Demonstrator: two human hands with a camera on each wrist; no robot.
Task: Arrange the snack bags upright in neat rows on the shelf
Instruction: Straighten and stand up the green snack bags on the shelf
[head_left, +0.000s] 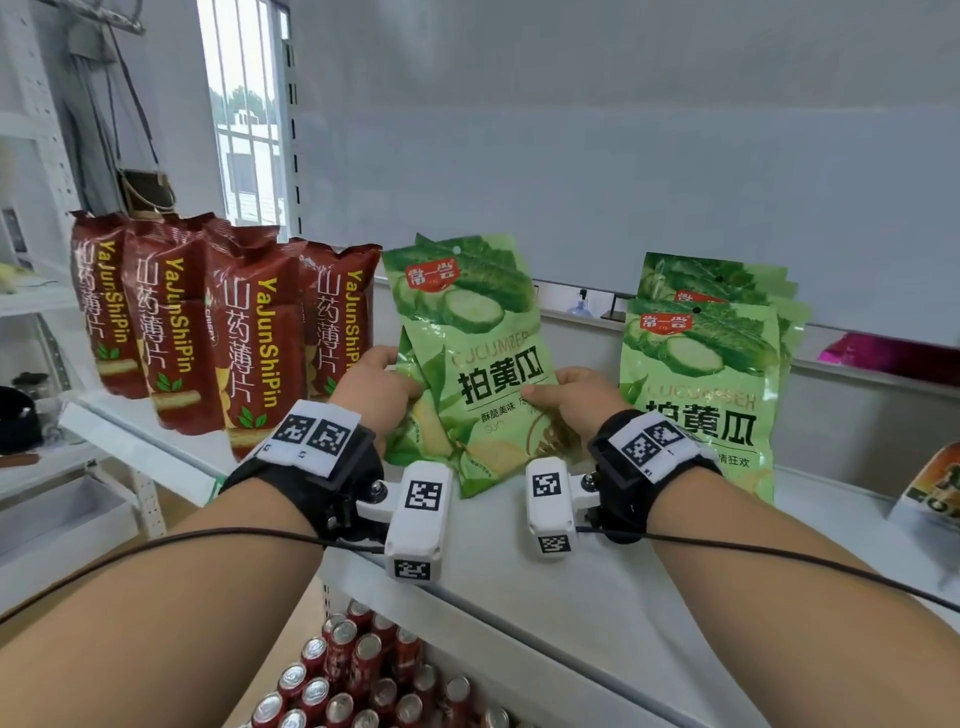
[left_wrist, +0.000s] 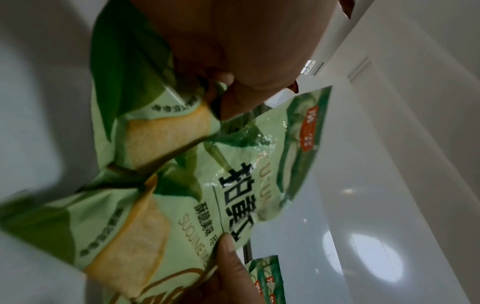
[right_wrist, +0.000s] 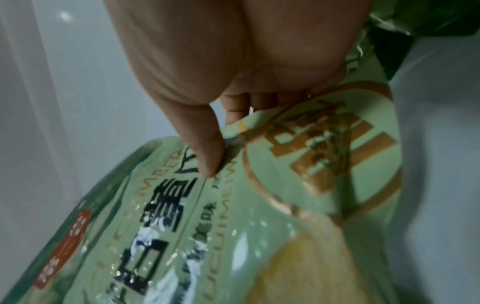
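Two overlapping green cucumber snack bags (head_left: 467, 358) stand tilted at the middle of the white shelf (head_left: 571, 571), bottoms on its surface. My left hand (head_left: 384, 376) grips their left edge, and my right hand (head_left: 558, 389) pinches the front bag's right side with the thumb on its face. In the left wrist view the front bag (left_wrist: 246, 174) overlaps the rear bag (left_wrist: 155, 127), with my left hand (left_wrist: 228, 96) pinched where they meet. The right wrist view shows my right thumb (right_wrist: 207, 156) pressed on the front bag (right_wrist: 233, 226), fingers behind it.
A row of dark red snack bags (head_left: 208, 322) stands upright at the shelf's left. More green cucumber bags (head_left: 701, 374) stand stacked at the right. A pink packet (head_left: 883, 353) and an orange packet (head_left: 935, 488) lie far right. Red cans (head_left: 363, 686) fill the level below.
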